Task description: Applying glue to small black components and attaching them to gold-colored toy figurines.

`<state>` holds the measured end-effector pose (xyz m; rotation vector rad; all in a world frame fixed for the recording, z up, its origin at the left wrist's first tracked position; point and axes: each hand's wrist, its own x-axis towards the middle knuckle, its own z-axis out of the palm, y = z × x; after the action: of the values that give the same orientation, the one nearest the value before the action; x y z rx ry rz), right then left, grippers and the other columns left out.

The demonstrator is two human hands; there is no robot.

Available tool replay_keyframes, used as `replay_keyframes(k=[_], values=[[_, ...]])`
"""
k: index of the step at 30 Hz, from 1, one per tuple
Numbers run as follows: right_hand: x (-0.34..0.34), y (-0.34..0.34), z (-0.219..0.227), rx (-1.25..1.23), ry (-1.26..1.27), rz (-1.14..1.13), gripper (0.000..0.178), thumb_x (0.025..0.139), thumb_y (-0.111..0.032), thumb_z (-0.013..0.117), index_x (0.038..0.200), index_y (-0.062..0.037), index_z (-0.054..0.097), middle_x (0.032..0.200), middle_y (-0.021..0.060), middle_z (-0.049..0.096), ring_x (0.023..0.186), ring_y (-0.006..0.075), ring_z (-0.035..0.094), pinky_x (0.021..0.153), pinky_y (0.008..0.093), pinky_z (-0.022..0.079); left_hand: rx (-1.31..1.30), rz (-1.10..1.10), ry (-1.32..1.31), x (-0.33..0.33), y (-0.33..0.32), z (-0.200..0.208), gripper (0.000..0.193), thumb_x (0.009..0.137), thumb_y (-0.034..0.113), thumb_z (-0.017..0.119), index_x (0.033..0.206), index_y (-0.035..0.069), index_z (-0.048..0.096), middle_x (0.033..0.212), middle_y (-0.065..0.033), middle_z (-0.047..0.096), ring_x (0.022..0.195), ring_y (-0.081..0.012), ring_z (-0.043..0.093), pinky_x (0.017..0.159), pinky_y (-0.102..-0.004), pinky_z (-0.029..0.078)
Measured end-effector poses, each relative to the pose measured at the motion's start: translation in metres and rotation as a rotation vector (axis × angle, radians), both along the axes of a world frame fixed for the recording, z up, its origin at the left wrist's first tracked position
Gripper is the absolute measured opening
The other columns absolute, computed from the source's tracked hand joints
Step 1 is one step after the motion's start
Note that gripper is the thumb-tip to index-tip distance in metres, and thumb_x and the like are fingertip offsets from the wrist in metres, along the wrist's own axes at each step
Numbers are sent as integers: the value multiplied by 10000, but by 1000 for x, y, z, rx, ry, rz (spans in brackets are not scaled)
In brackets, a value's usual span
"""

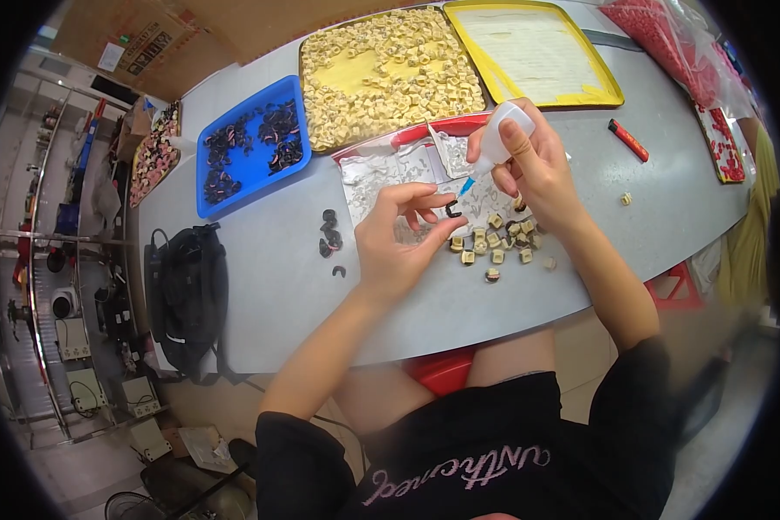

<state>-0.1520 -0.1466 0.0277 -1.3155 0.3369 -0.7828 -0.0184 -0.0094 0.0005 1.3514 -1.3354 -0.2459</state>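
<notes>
Between the thumb and fingertips of my left hand (399, 234) is a small black C-shaped piece (452, 210). My right hand (537, 165) is wrapped round a white squeeze bottle (497, 139), tilted down so that its blue needle tip (467, 185) points at the black piece; whether the two touch I cannot tell. Under and beside my hands lie several small cream-coloured cube-like pieces (497, 256), some with dark parts. A few black pieces (329, 234) and a single black C-shaped piece (339, 271) rest left of my left hand.
A blue tray (206, 180) of black pieces stands at the left. Behind my hands are a yellow tray (355, 78) full of cream pieces and another yellow tray (546, 52) lined with white. A red marker (628, 140) lies at right, a black bag (191, 295) at the left edge.
</notes>
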Motion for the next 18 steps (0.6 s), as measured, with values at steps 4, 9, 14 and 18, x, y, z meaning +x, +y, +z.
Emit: replay_keyframes(k=[4,9,14,18], values=[[-1,-1,1,-16,-8,-10,321,962,-375,446,1003,-58,421,839,112,595,433,33,354,403,153,285,0,4,0,0,0,0,435,696,72,791,1026,40,510,915,-84,688,683,-96,603,578,-200,448],[-2,-3,2,6,-27,-1,274,973,-298,448,1037,-32,429,810,103,623,439,48,399,409,163,316,-1,5,-3,1,0,0,437,694,76,793,1026,43,511,916,-82,688,680,-96,600,576,-202,448],[-3,-3,2,1,-12,-8,267,973,-300,448,1025,-39,428,811,105,623,439,49,400,409,163,316,-7,3,5,1,0,0,434,694,72,792,1025,42,514,917,-83,687,679,-95,591,580,-203,449],[0,1,0,-36,-10,-20,339,961,-385,445,1007,-49,424,842,113,595,431,28,349,404,153,284,-6,-5,2,0,1,-1,429,695,68,790,1024,40,517,916,-83,686,683,-95,590,582,-203,449]])
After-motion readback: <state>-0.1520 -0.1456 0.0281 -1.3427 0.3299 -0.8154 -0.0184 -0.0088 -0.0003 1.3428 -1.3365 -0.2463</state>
